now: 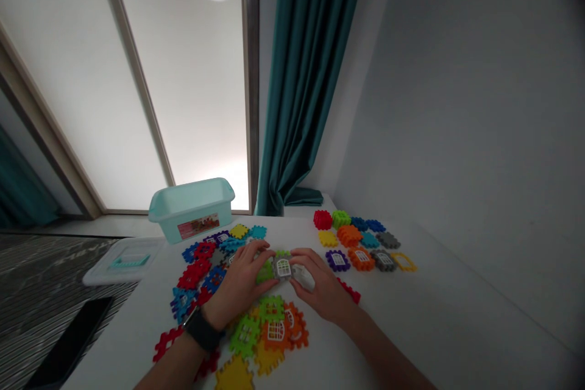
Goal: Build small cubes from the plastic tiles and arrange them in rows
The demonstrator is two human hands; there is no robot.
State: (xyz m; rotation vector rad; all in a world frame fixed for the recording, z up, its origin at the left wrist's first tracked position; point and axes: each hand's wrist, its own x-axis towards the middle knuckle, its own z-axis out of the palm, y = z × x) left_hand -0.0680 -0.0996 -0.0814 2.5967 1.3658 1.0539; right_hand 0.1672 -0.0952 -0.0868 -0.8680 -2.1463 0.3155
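Note:
My left hand (240,283) grips a green interlocking plastic tile (265,272) from the left. My right hand (322,283) closes on a grey plastic window tile (282,268) from the right, and the two tiles meet between my hands. A white piece (301,275) sits partly hidden under my right fingers. Loose multicoloured tiles (195,274) lie beside my left hand, and a mixed heap (269,332) lies just below both hands. A black watch (203,329) circles my left wrist.
More tiles (351,244) lie in rows on the white table (411,323) at the right. A pale turquoise plastic bin (189,207) stands at the far edge, with its lid (123,262) at the left corner. A black phone (68,341) lies on the dark surface below the table's left edge.

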